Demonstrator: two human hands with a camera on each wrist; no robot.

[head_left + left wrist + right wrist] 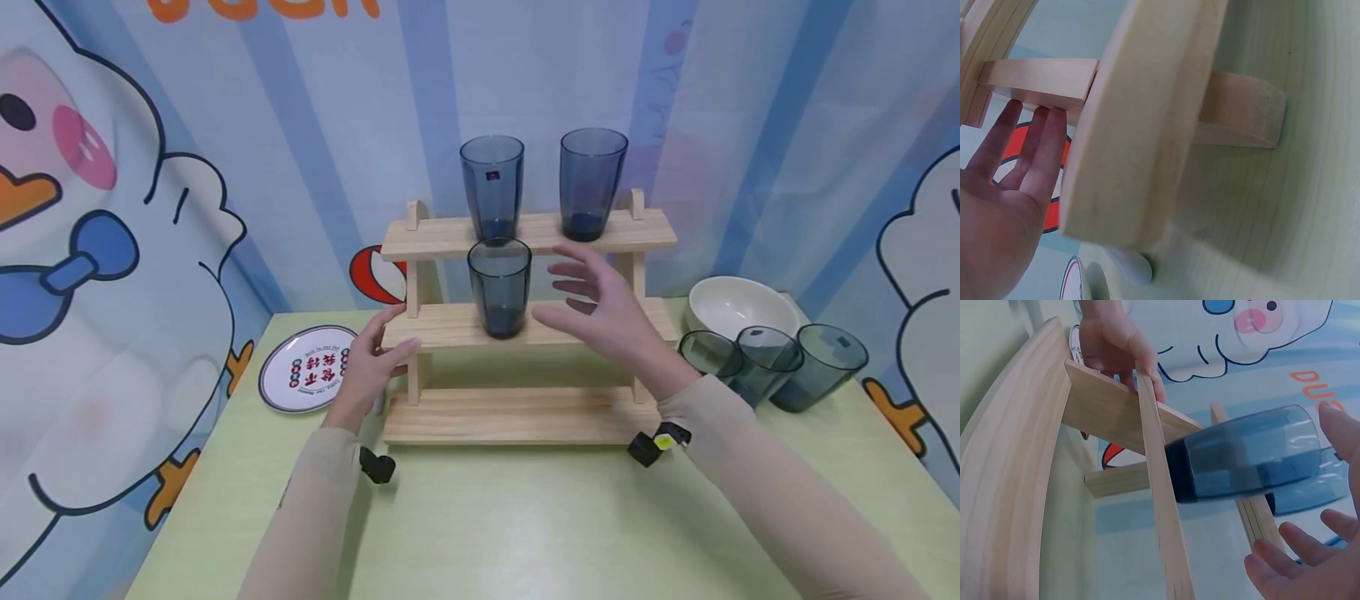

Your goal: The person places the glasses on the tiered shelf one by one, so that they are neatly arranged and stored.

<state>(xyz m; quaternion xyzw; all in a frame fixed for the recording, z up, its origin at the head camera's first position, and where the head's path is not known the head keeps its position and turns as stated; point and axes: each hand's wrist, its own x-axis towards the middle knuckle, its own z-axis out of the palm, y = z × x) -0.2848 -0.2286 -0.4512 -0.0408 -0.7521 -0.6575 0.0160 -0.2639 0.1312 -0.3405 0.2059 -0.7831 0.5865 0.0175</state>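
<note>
A three-tier wooden shelf rack stands on the table. At its left end, my left hand grips the side of the middle tier, thumb in front and fingers behind the upright; the left wrist view shows the fingertips against the wood. A blue-grey drinking glass stands upright left of centre on the middle tier. Just right of it, my right hand holds nothing, its fingers spread and thumb apart. On the top tier are two more upright glasses, one labelled glass and another glass.
Several more glasses stand close together on the table at right, before a white bowl. A white plate with red lettering lies left of the rack. A cartoon-printed curtain hangs behind the table.
</note>
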